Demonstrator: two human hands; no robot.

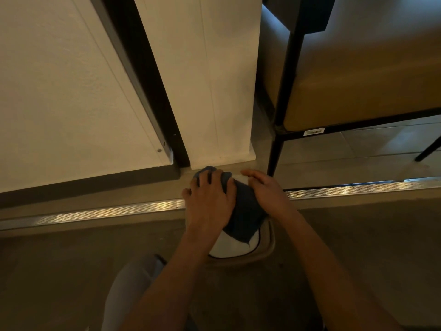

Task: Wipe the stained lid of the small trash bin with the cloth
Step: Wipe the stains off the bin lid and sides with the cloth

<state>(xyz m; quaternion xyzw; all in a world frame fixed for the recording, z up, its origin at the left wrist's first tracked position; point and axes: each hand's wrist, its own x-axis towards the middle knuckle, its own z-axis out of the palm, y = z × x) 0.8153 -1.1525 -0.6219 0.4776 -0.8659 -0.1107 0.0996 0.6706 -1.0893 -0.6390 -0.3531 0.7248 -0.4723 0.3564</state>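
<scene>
The small trash bin's white, rounded lid [235, 244] sits on the floor just below my view, close to the foot of the white wall, with its tan rim [270, 240] showing at the near right edge. A dark blue cloth [243, 211] is draped over the far part of that lid, one corner hanging down toward me. My left hand [210, 199] lies on top of the cloth with fingers spread and curved over its bunched far end, pressing it onto the lid. My right hand [265, 187] rests on the lid's right side beside the cloth, fingers laid loosely over the edge; I cannot tell whether they clamp anything. A ribbed metal floor strip [107, 211] runs across behind the bin. To the right stands a black-framed chair with a tan cushion [358, 96]. My light trouser knee [133, 283] shows at lower left.
</scene>
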